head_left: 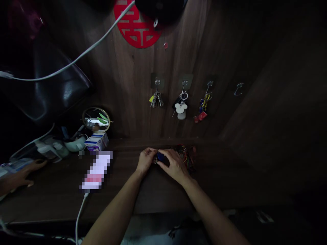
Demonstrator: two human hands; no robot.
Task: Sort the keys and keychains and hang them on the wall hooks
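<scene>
Over the dark wooden shelf [153, 195], my left hand [146, 161] pinches the edge of a small blue fob-like piece [160, 157] with its thumb and fingertips. A small metal ring [155, 160] shows beneath, between the hands. On the other side of the blue piece, my right hand [174, 164] curves its fingers and thumb around it; both hands are closed. Its exact kind is too dark and small to make out. Just behind my right hand lies a tangled heap of colourful cords or key straps [187, 157], partly hidden by that hand.
On the wall hang silver keys [156, 100], keys with a white mouse-head charm [181, 109], a yellow-blue-red keychain [203, 107] and a metal hook [238, 89]. At left are a charging phone [98, 170], small boxes [96, 141], a round mirror [96, 119] and another person's hand [24, 175].
</scene>
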